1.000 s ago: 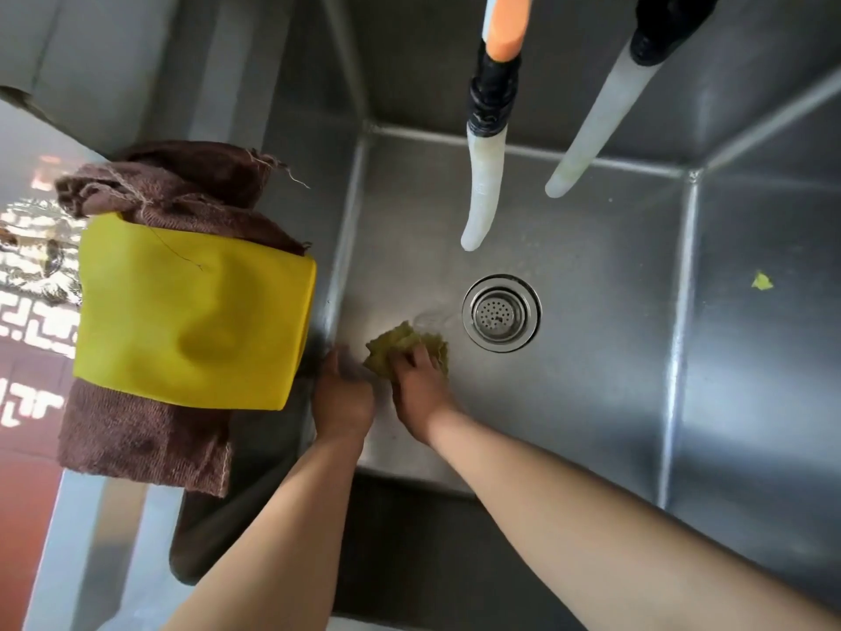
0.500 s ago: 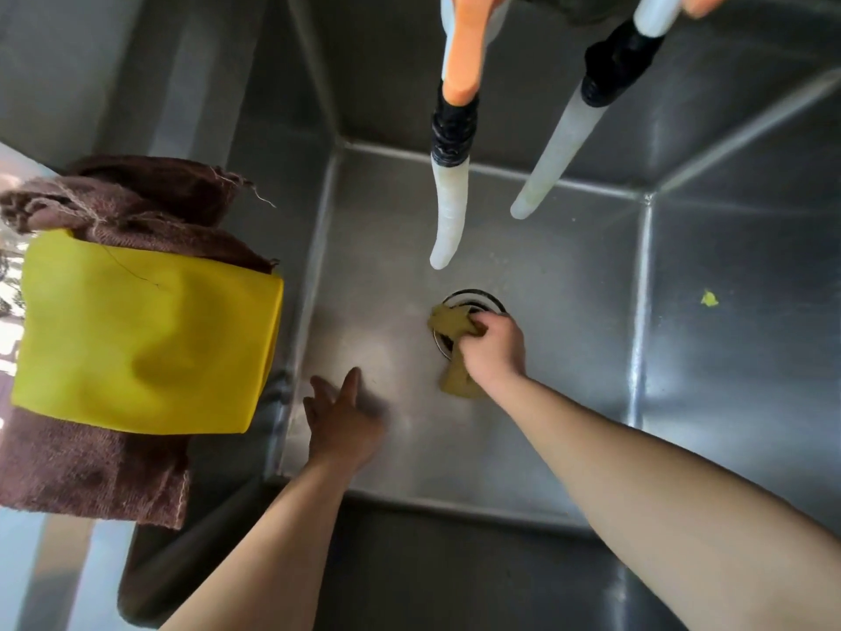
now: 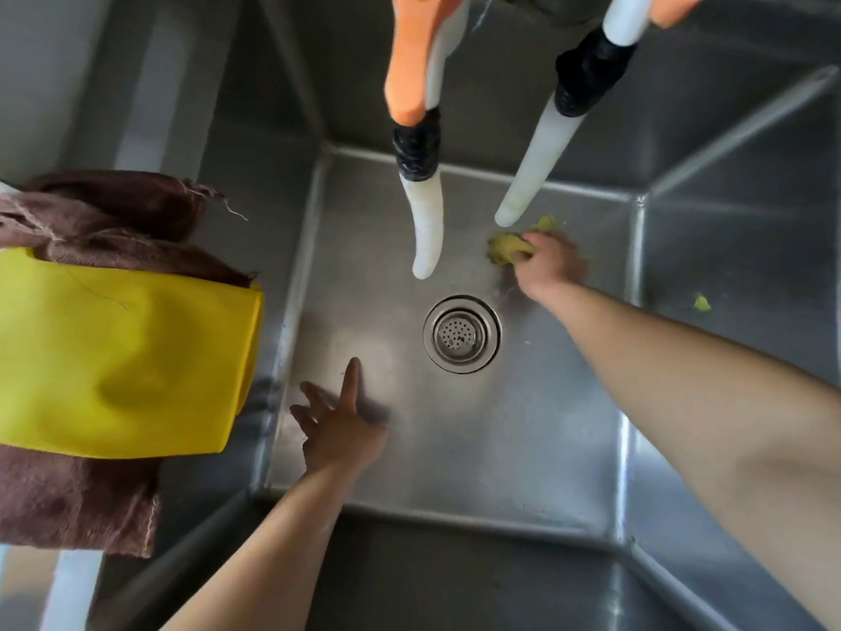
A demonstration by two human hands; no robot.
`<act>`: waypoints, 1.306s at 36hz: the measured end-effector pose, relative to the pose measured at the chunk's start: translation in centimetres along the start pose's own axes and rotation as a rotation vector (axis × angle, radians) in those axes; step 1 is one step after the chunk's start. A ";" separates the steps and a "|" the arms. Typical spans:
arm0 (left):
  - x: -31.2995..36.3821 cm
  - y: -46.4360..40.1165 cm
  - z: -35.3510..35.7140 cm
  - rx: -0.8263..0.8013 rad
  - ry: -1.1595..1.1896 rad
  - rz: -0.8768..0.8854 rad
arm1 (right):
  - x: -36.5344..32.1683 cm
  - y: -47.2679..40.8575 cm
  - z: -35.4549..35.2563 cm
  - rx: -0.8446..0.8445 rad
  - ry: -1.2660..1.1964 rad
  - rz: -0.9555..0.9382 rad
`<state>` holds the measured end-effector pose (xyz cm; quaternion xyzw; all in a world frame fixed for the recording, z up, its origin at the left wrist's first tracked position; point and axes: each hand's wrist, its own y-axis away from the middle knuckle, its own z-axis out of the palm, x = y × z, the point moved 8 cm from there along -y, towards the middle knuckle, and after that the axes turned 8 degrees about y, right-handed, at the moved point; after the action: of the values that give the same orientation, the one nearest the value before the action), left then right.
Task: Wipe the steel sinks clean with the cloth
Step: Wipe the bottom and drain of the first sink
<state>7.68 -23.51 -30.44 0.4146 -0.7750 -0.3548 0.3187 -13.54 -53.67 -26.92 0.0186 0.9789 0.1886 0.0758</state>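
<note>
Sink (image 3: pixel 523 448): your right hand (image 3: pixel 548 266) grips the cloth (image 3: pixel 507 249), pressed to the floor beyond the drain (image 3: pixel 462 333), toward the back right corner. Your left hand (image 3: pixel 339 425), fingers spread and empty, rests flat near-left of the drain.

1. Two hoses (image 3: pixel 427 230) (image 3: pixel 532 170) hang over the far half of the sink (image 3: pixel 523 448).
2. The floor around the drain (image 3: pixel 462 333) lies bare.
3. Towels (image 3: pixel 118 348) drape the sink's left wall.
</note>
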 end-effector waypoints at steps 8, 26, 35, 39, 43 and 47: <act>-0.4 -0.3 0.2 -0.004 -0.074 0.014 | -3.1 6.9 5.9 -0.147 0.082 -0.265; 2.0 0.7 -0.2 0.145 -0.137 0.132 | 10.7 7.4 -1.9 0.148 -0.247 0.239; 2.7 0.1 2.5 0.102 -0.150 0.088 | 10.0 2.8 2.7 -0.128 -0.090 0.440; 2.4 0.0 2.5 0.108 -0.157 0.101 | 9.0 -0.6 1.3 -0.109 -0.073 0.432; 2.5 0.0 2.4 0.113 -0.149 0.112 | 7.4 -5.1 -0.7 -0.143 -0.032 0.319; 2.7 0.3 2.3 0.127 -0.164 0.097 | 6.2 -6.0 -0.8 -0.182 0.097 0.106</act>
<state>4.47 -25.06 -30.91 0.3656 -0.8386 -0.3219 0.2439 -19.80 -59.18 -29.30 0.0542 0.9579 0.2811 0.0198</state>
